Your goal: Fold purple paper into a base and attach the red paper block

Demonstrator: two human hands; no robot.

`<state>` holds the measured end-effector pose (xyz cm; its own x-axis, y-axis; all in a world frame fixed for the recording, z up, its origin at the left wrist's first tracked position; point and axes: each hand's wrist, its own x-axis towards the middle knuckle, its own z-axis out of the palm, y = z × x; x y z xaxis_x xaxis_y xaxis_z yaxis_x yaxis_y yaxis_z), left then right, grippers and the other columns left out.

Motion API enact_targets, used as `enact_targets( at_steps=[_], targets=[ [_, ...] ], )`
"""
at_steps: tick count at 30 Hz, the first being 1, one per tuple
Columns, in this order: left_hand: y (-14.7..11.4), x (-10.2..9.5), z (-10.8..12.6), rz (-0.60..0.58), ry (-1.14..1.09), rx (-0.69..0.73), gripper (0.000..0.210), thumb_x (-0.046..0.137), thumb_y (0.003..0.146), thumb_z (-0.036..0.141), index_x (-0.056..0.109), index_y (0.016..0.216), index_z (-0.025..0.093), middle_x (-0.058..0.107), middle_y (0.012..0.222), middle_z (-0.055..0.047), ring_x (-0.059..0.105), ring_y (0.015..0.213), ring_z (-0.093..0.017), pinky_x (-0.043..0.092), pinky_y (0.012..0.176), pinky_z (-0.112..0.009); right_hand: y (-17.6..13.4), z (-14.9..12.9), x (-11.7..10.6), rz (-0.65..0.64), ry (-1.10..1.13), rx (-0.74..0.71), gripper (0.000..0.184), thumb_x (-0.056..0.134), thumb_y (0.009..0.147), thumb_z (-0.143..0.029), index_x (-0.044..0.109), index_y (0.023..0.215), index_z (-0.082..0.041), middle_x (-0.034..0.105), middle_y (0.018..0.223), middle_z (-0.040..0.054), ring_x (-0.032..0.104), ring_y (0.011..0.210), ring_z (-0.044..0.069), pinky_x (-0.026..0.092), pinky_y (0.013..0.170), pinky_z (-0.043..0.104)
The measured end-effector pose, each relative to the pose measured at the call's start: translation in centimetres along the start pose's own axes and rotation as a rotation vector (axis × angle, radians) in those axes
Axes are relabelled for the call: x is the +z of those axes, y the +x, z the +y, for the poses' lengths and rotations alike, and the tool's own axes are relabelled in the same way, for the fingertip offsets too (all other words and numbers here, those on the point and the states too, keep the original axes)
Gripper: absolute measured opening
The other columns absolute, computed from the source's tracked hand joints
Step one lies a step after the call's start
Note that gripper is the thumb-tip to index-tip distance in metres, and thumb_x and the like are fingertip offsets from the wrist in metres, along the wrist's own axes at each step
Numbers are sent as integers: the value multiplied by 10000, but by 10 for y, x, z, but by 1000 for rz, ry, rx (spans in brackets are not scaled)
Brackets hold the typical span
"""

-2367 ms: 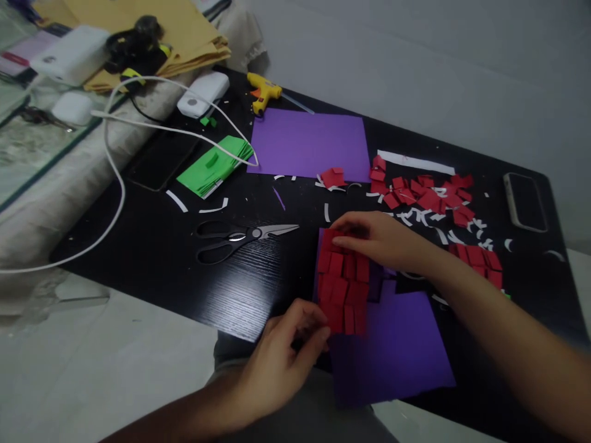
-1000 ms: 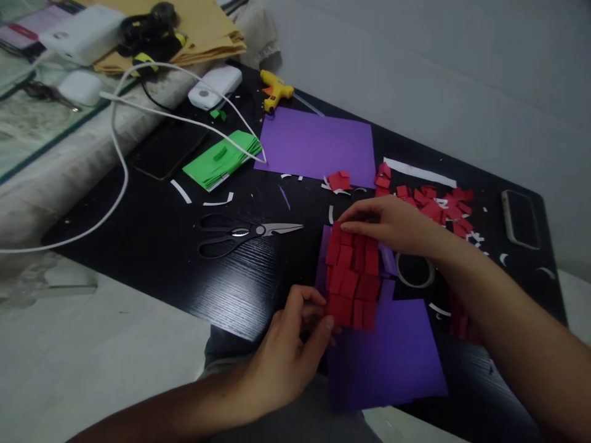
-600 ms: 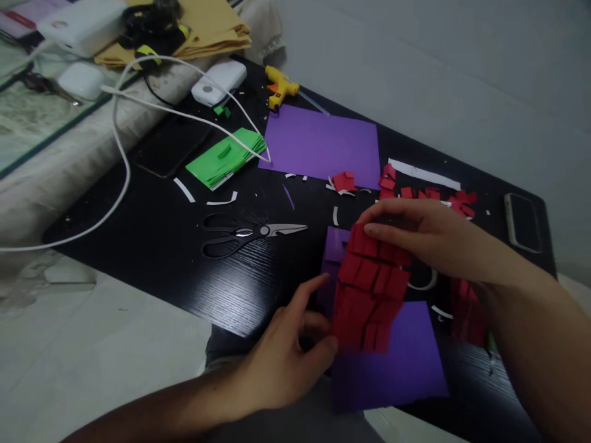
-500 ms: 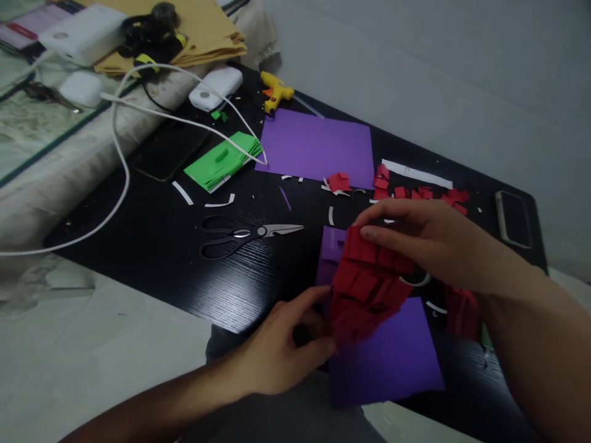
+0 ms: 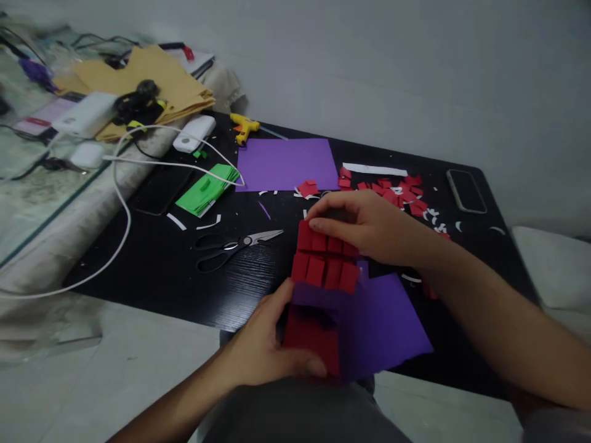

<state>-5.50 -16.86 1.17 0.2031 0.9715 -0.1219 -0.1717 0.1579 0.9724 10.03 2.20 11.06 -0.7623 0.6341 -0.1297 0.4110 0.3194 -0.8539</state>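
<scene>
Right hand (image 5: 362,226): your thumb and fingers pinch the far edge of the red tabbed piece (image 5: 323,272). Left hand (image 5: 265,346): thumb and index stand apart, index tip at the piece's near-left corner, thumb laid across a plain red panel (image 5: 310,341); your other fingers are hidden, so whether they grip from beneath cannot be told.

Handling, as judged: the step looks like steadying and bending the layered paper. Pinch only the edge, since loose tabs could crease or peel. Lift with the right and let the left thumb press lightly, so the rows stay even.

Position (12 o'clock = wall side): the tabbed piece lies at 1 o'clock from your left hand and about 8 o'clock from your right, its two visible rows facing up. A purple strip (image 5: 316,296) shows at its near edge; the plain panel sits at 6 o'clock beyond that. Whether panel and piece are joined is unclear. The purple sheet (image 5: 385,326) is at 4 o'clock from the piece; the scissors (image 5: 248,240) rest at 9 o'clock on the desk (image 5: 157,271), apart from both hands.
</scene>
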Motion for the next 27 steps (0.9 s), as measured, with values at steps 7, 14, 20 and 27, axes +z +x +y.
enact_targets(
  at_steps=[7, 14, 20, 27],
  targets=[
    [-17, -13, -15, -113, -363, -137, 1122, 849, 722, 700, 333, 1637, 306, 585, 1466, -183, 669, 1203, -352, 552, 984, -461, 15, 29, 16, 39, 24, -44, 118, 676, 932, -299, 757, 930, -213, 791, 984, 54, 718, 922, 211, 561, 875, 360],
    [-30, -17, -14, -30, -328, -119, 952, 858, 813, 523, 354, 1590, 305, 694, 1188, -115, 706, 1091, -277, 536, 981, -433, 14, 39, 39, 22, 44, -48, 99, 652, 941, -222, 744, 936, -187, 775, 974, 60, 696, 909, 190, 536, 871, 345],
    [-18, -11, -11, 287, -124, -44, 361, 851, 845, 423, 591, 965, 203, 453, 793, 56, 457, 701, -84, 431, 686, -193, 7, 22, 48, 22, 98, -64, 90, 673, 936, -255, 741, 914, -201, 765, 927, 43, 692, 878, 183, 533, 832, 333],
    [-6, -3, -14, 368, 125, -11, 361, 619, 1000, 547, 624, 1122, 207, 631, 895, -8, 574, 823, -156, 485, 811, -264, 11, 26, 52, 79, 125, -67, 95, 671, 918, -232, 754, 897, -189, 779, 929, 56, 704, 879, 186, 543, 839, 338]
  ],
)
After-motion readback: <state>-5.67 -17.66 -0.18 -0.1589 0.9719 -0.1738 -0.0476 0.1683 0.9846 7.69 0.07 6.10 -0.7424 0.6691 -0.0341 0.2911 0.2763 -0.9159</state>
